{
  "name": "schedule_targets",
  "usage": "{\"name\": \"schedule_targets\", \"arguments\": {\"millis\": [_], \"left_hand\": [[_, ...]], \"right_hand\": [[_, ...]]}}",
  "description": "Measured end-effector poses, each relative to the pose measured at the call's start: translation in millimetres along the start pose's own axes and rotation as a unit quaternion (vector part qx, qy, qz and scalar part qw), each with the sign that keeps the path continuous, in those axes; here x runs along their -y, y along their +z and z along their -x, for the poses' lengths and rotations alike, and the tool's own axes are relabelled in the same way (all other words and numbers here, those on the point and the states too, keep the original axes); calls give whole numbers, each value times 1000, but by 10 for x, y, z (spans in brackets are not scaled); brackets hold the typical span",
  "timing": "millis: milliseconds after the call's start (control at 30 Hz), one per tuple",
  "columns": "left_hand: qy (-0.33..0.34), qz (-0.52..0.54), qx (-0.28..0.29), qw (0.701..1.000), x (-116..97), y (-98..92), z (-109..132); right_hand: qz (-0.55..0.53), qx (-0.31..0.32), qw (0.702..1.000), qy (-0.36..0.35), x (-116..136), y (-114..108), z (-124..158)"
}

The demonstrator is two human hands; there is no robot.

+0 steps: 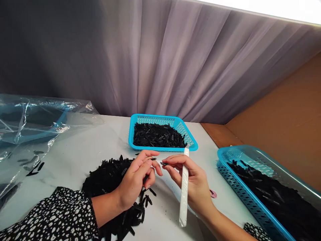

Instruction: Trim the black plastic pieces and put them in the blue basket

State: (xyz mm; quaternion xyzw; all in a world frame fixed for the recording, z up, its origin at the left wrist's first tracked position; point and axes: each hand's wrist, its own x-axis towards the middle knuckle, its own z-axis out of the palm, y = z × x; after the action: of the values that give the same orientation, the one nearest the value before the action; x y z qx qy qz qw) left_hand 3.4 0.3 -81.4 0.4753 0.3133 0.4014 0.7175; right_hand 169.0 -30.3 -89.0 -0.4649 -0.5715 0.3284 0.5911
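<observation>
My left hand is pinched, with a thin black sliver showing at its thumb and forefinger. Facing it, my right hand holds a small black piece between thumb and fingertips. A long white-wrapped stick runs along the right hand, its upper end above the fingers and its lower end hanging below the palm; how it is gripped is partly hidden. Under and beside my left wrist spreads a heap of flat black pieces, several of them loose at its right side.
A blue basket of black pieces stands at the back. Another blue basket with a similar dark load is at the right, near a cardboard panel. Clear plastic covers the left side. Behind my right wrist lies a pink object.
</observation>
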Motion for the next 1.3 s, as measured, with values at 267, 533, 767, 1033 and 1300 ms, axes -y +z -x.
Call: {"name": "schedule_targets", "arguments": {"millis": [267, 533, 767, 1033, 1300], "left_hand": [[27, -37, -14, 999, 28, 12, -20], [5, -19, -47, 999, 40, -27, -59], [0, -2, -63, 998, 26, -17, -64], [20, -57, -66, 996, 62, -37, -70], [4, 9, -29, 1000, 13, -13, -32]], "right_hand": [[-74, 7, 992, 97, 27, -5, -30], [-131, 4, 981, 144, -9, -10, -31], [-258, 17, 942, 214, 29, 30, -86], [-69, 51, 988, 132, 10, 45, -54], [-25, -8, 993, 114, 5, -25, -84]]}}
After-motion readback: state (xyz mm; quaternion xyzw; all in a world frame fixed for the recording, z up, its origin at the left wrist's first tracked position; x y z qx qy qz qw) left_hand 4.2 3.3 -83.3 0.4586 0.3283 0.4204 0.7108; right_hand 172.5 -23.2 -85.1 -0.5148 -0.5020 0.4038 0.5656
